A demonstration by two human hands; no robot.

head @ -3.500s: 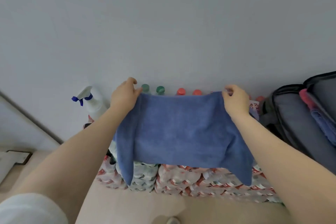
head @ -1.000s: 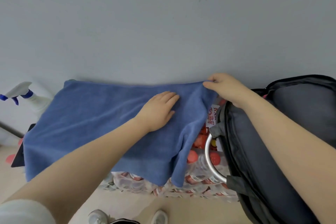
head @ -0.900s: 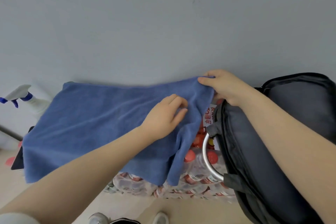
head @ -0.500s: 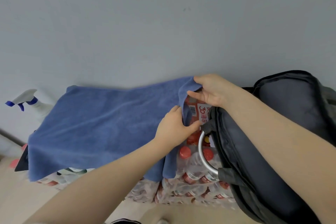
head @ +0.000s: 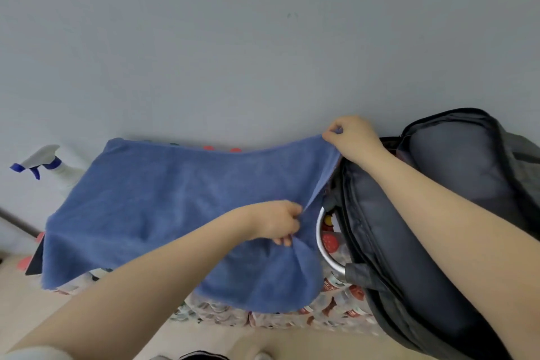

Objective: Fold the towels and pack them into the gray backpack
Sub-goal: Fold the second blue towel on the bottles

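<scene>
A blue towel (head: 163, 207) lies spread over stacked packs of bottled water, its near edge hanging down. My right hand (head: 352, 137) pinches the towel's far right corner and lifts it slightly. My left hand (head: 276, 222) pinches the towel's right edge nearer to me, where the cloth bunches. The gray backpack (head: 438, 213) stands open right beside the towel, its dark lining showing; my right forearm crosses over its opening.
Shrink-wrapped packs of red-capped bottles (head: 336, 298) support the towel and the backpack. A white spray bottle with a blue trigger (head: 43, 164) stands at the left against the gray wall. A silver ring (head: 325, 245) hangs by the backpack's left side. Beige floor lies below.
The towel went from held up in the air to laid over the bottle packs. My left hand moved from pressing flat on it to pinching its right edge; my right hand lifted the far corner.
</scene>
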